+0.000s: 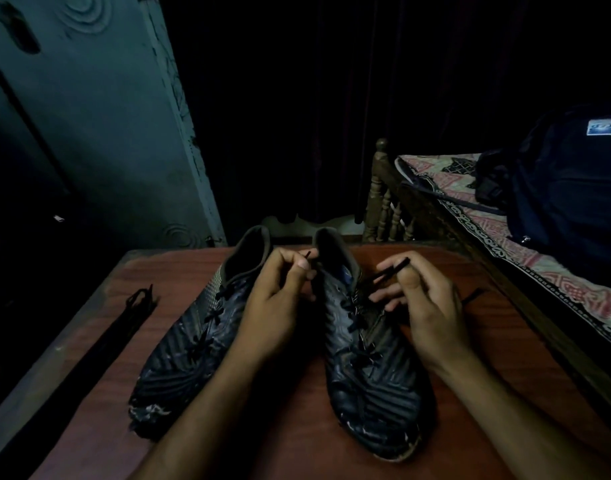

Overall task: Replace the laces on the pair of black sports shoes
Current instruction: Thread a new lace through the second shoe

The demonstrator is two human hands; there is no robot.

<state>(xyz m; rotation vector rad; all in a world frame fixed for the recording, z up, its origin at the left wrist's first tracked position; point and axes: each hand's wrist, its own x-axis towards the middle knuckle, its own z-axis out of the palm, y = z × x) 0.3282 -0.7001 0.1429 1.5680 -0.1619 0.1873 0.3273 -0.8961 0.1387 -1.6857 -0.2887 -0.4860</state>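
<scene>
Two black sports shoes stand side by side on a reddish wooden table (470, 358), toes towards me. The left shoe (193, 337) and the right shoe (369, 372) both carry black laces through their eyelets. My left hand (279, 299) pinches one black lace end (307, 254) near the right shoe's collar. My right hand (425, 299) pinches the other lace end (397, 265) between thumb and fingers, just right of the same shoe. A loose bundle of black laces (124, 327) lies stretched out on the table's left side.
A bed with a patterned sheet (525, 244) and carved wooden frame (383, 199) runs along the right. A dark backpack (570, 188) sits on it. A blue-green door (99, 126) stands at the left. The room behind is very dark.
</scene>
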